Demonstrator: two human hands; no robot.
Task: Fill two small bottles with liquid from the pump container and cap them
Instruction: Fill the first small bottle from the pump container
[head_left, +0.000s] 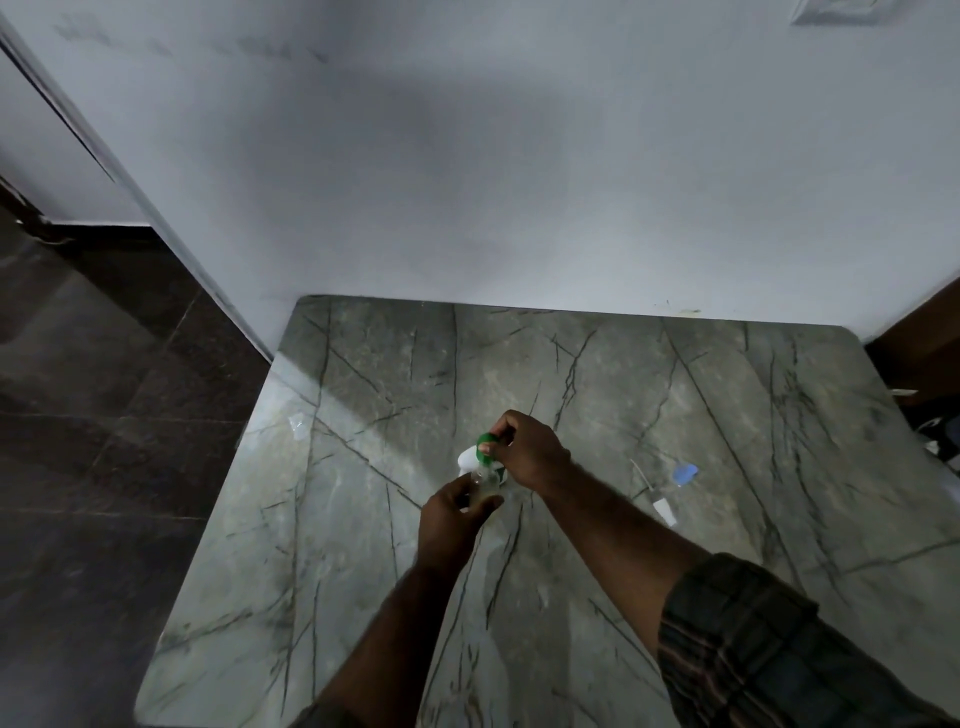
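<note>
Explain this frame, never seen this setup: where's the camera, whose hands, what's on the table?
No robot here: a person works with bare hands, and the single picture comes from a wide-angle camera worn on their head, looking down. The left hand holds a small bottle, clear, close by the pump container, a white body with a green top. The right hand grips that green top. Below them is a marble-patterned table. To the right lie a blue piece, probably a cap, and a thin tube with a white end; a small clear item at left is too faint to identify.
</note>
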